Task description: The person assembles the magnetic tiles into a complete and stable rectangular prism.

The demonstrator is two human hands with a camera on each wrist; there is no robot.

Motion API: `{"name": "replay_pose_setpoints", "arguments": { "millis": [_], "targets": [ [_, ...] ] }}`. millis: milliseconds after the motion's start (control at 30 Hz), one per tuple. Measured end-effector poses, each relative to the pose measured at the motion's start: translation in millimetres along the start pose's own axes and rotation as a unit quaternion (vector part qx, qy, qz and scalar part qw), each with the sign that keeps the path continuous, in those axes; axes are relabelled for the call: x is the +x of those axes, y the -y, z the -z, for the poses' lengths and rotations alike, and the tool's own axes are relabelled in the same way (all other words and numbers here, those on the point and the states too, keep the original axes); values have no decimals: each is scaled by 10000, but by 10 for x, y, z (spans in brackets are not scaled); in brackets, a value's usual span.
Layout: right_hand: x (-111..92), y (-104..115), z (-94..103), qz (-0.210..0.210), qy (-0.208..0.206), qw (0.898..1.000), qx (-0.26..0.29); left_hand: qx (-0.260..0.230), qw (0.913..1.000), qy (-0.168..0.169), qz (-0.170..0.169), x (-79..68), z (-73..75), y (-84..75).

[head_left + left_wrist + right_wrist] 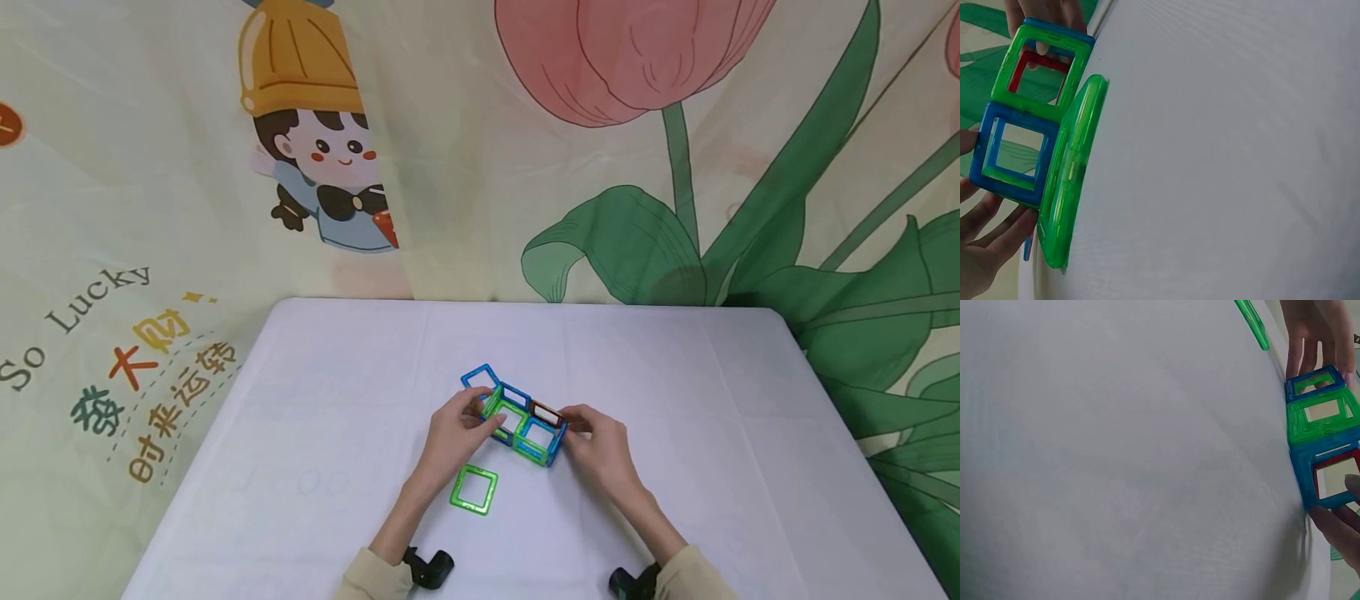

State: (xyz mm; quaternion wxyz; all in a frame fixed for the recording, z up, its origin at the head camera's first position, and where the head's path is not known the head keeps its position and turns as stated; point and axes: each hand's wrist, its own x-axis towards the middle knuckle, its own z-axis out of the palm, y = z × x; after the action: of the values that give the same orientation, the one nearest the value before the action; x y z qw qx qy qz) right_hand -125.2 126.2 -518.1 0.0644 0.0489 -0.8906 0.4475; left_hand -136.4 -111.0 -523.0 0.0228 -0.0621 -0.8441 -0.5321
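A boxy structure of magnetic tiles (pixel 530 451), with blue, green and red square frames joined in a row, stands on the white table between both hands. My left hand (pixel 453 437) grips its left end, with the thumb on the near side and fingers partly hidden behind. At the opposite end, my right hand (pixel 606 454) pinches a blue side tile (pixel 1305 478) between thumb and fingers. Nearer to me a loose green square tile (pixel 469 507) lies flat, apart from the structure. Beyond the left fingers sits another blue tile (pixel 475 372); whether it joins the structure I cannot tell.
The white-covered table (pixel 360 358) has its far edge well beyond the hands. Behind it hangs a printed cloth (pixel 457 167) with tulips and a cartoon figure. A black wrist camera (pixel 431 570) is strapped to the left wrist, another (pixel 633 582) to the right.
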Motion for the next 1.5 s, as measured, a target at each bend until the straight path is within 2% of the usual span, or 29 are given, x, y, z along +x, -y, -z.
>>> {"name": "replay_pose_setpoints", "arguments": {
  "millis": [367, 600, 1033, 1333, 1500],
  "targets": [
    [100, -30, 3, -291, 81, 9995, 95, -42, 9999, 18, 148, -18, -10, -30],
    [163, -37, 26, -495, 270, 9983, 114, 142, 9998, -15, 154, -41, -25, -47],
    [285, -106, 36, -560, 536, 9968, 212, 787, 9966, -176, 134, -97, -95, -118],
    [319, -136, 38, -538, 625, 9963, 228, 811, 9961, -277, 213, -138, -111, -153],
    [292, -159, 57, -434, 806, 9954, 271, 839, 9958, -316, 191, -147, -114, -142]
  ]
}}
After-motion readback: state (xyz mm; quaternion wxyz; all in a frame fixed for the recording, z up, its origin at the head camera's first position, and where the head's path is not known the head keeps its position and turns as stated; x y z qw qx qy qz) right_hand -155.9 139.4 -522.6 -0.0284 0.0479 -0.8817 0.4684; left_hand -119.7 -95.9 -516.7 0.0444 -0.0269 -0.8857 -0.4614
